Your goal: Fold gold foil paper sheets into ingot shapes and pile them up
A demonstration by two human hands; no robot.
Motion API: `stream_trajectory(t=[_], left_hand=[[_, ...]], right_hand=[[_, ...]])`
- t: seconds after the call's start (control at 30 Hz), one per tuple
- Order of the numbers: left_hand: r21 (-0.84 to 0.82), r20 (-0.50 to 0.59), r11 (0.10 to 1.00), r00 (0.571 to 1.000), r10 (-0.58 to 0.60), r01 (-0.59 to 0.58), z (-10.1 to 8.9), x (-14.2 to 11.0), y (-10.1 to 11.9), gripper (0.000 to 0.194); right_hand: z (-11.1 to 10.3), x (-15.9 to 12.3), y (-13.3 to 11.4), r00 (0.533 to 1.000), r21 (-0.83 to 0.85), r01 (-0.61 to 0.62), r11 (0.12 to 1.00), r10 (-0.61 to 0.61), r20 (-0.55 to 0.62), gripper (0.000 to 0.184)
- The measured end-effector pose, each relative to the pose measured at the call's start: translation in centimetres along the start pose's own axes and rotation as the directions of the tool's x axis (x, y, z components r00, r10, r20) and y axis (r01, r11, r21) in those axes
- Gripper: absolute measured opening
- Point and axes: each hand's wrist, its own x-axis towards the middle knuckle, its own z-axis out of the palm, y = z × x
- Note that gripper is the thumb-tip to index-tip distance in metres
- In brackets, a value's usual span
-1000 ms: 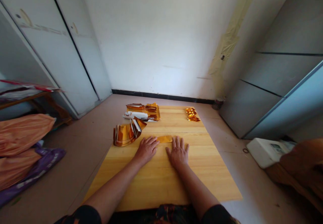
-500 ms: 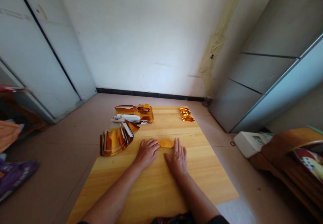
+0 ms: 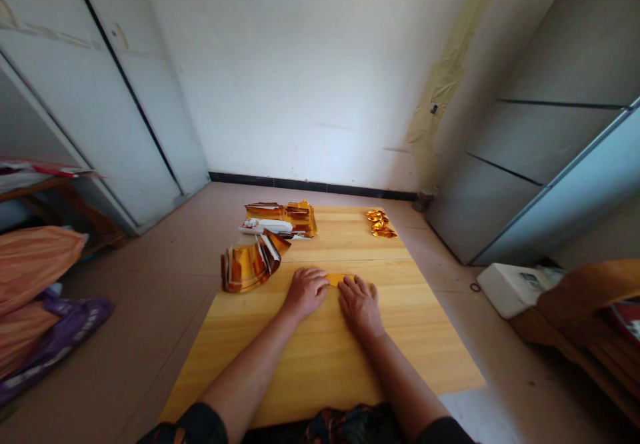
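Observation:
A narrow folded strip of gold foil paper [image 3: 335,280] lies flat on the wooden table [image 3: 300,364], its two ends covered by my hands. My left hand [image 3: 307,292] is closed over the left end, fingers together and bent, holding it against the tabletop. On the right end rests my right hand [image 3: 361,303], palm down with the fingers stretched out and slightly apart. To the left of my left hand stands a curved bundle of gold foil sheets [image 3: 250,265], with white edges showing between them.
A second stack of gold foil sheets [image 3: 300,219] lies at the table's far left. Several folded shiny gold pieces [image 3: 381,224] sit at the far right corner. Orange and purple bags [image 3: 55,324] are on the floor at left; a white box [image 3: 510,289] stands at right.
My right hand has slid left along the gold strip, nearer to my left hand, and its fingers now point more to the left. The camera has turned slightly left.

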Motion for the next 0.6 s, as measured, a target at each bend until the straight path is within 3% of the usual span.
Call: stream_trajectory(t=[0.2,0.6], left_hand=[[-0.046,-0.072,0.999,0.997,-0.015,0.011,0.4,0.4,0.4,0.019],[-0.049,-0.076,0.999,0.997,0.005,-0.009,0.4,-0.3,0.4,0.017]], right_hand=[[-0.4,-0.5,0.6,0.996,0.019,0.087,0.996,-0.086,-0.032,0.035],[0.1,-0.5,1.8,0.974,0.065,0.223,0.973,-0.219,-0.052,0.032]])
